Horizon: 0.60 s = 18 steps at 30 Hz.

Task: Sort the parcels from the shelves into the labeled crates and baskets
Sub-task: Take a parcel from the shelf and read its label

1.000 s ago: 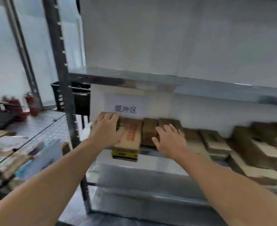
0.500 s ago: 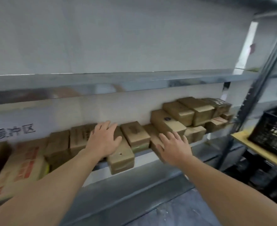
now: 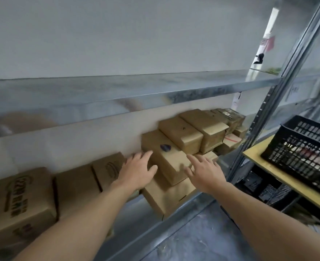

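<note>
Head view: left fingers (image 3: 144, 157) straight and spread at the left edge of the oval-marked parcel (image 3: 166, 157), right fingers (image 3: 195, 160) spread at its right side. Can't tell contact; neither is gripping. Left hand (image 3: 136, 172) and right hand (image 3: 204, 172) flank it. Parcel sits on a lower carton (image 3: 166, 196) overhanging the metal shelf (image 3: 146, 228). Black crate (image 3: 302, 149) stands on the yellow table (image 3: 268, 172), right.

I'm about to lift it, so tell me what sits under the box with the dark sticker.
The sticker box lies on a larger plain carton jutting over the shelf edge. What supports its rear end is hidden.
</note>
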Motion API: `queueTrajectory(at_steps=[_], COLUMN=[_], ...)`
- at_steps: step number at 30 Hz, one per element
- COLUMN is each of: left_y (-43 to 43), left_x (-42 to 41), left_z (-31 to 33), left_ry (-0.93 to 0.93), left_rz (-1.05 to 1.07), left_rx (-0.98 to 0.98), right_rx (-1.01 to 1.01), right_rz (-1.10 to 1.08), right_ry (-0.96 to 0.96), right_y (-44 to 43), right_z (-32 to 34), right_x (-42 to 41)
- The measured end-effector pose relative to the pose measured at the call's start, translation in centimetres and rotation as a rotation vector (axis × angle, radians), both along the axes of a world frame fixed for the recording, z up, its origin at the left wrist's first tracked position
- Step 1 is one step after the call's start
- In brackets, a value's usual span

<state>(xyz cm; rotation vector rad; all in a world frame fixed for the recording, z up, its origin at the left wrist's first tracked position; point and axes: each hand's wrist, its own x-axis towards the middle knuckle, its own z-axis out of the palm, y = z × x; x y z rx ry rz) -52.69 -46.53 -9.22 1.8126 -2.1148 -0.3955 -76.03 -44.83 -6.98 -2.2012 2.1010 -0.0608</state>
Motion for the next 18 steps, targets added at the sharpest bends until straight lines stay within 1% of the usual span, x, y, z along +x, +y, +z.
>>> queueTrajectory(at_steps=[2,4,8,9,12,13,15,18], left_y=[-1.4,-2.3,-3.7,-3.9,-3.0,-2.6,-1.9,-0.7], left_x=[-1.4,-3.5,-5.0,-5.5,-7.7,-8.5,-9.8,-11.4], left_z=[-1.5,-2.7,-3.7,-4.0,-4.7,-4.9,-5.0,-4.9], left_ry=[0.016,0.052,0.270,0.319,0.379,0.437,0.617,1.024], left_rz=[0.004,0.035,0.161,0.184,0.231,0.263,0.353,0.483], left_rx=[0.042,0.089,0.054,0.070,0.096,0.098,0.079,-0.021], right_rx=[0.058,0.074,0.176,0.188,0.225,0.237,0.247,0.259], right_rz=[-0.014,-0.006,0.132,0.159,0.251,0.287,0.328,0.346], right_ry=[-0.059,-0.087,-0.230,-0.271,-0.421,-0.450,-0.519,-0.656], right_y=[-1.6,-3.4,-6.4,-7.1,-8.5,-8.7,-9.0,-9.3], right_z=[-0.7,-1.6,-2.5,-2.6,-2.7,-2.7,-3.0,-3.3], right_x=[-0.4,-1.2,-1.8,-2.2,-2.7,-2.7,-2.8,-3.2])
